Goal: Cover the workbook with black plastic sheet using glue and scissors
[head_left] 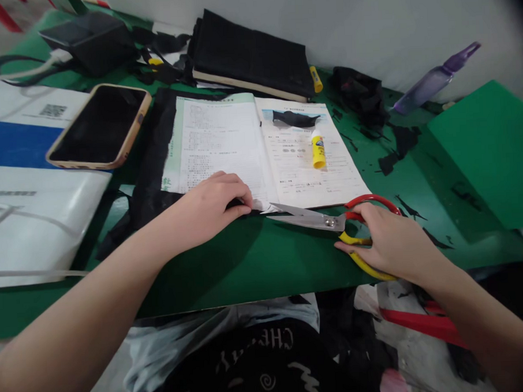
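My right hand (393, 242) grips scissors (332, 220) with one red and one yellow handle, the blades parted and pointing left along the near edge of an open booklet (224, 145). My left hand (216, 206) presses down on the booklet's lower edge and on black fabric (151, 166) lying under it, fingertips close to the blade tips. A yellow glue stick (318, 150) and a black cut-out piece (293, 119) lie on the booklet's right page.
A phone (100, 125) rests on white and blue packaging at the left. Folded black fabric (251, 55), a black box, a purple spray bottle (434, 81) and a green board (489, 151) sit behind and to the right. Black scraps litter the green table (264, 259).
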Motion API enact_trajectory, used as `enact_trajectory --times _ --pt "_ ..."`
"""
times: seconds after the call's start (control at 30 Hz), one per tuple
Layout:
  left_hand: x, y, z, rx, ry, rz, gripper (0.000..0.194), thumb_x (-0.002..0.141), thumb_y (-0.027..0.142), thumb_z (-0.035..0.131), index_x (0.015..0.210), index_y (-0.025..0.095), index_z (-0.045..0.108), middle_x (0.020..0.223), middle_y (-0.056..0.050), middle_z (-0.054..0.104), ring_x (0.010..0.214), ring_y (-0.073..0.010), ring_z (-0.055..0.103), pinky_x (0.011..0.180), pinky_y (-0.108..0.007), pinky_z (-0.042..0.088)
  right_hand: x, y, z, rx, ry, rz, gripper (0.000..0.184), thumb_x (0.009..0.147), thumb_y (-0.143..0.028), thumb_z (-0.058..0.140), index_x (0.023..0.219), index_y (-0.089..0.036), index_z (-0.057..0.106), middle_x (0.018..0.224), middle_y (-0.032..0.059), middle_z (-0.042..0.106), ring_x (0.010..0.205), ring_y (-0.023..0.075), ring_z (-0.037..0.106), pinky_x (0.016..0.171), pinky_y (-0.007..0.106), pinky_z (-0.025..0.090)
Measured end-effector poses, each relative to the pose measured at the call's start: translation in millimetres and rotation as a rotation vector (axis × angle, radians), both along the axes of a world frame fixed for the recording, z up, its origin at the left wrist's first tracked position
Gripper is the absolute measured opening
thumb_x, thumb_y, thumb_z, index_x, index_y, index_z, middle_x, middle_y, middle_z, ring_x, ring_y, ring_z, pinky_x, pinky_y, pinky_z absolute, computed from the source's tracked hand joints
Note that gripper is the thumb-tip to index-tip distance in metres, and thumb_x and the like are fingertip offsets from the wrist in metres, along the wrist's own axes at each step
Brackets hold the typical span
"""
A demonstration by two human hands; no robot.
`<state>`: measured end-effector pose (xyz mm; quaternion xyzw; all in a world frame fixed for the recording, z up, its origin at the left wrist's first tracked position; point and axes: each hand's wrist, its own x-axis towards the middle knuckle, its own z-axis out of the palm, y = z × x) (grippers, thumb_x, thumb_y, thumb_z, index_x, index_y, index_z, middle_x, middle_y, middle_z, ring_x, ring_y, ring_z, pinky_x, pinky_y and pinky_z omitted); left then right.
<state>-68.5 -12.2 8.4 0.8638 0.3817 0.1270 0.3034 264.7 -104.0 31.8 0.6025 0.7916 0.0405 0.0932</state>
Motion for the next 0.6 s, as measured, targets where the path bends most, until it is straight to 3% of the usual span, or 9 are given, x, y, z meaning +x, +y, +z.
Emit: enact_trajectory --times 0.17,0.6 --pt "0 0 1.3 -0.012 0.008 0.008 0.013 0.09 0.031 0.051 0.086 0.023 0.062 0.097 -0.001 0.062 0.099 -0.02 0.052 0.082 -0.032 0.041 -12 1 -4.6 0.015 -0.013 0.041 0.05 0.081 -0.063 0.051 0.1 -0.016 0.049 0.088 0.0073 0.065 0.07 0.0218 0.062 0.05 0.028 0.036" --pt "1 -1 0.8 -0.028 -0.007 0.028 0.013 0.089 0.03 0.052 0.085 0.025 0.063 0.098 0.0 0.062 0.099 -0.0197 0.052 0.082 -0.033 0.042 -29 10 -4.4 0.03 -0.037 0.133 0.055 0.082 -0.07 0.047 0.095 -0.017 0.05 0.084 0.0068 0.064 0.068 0.0198 0.061 0.046 0.026 0.029"
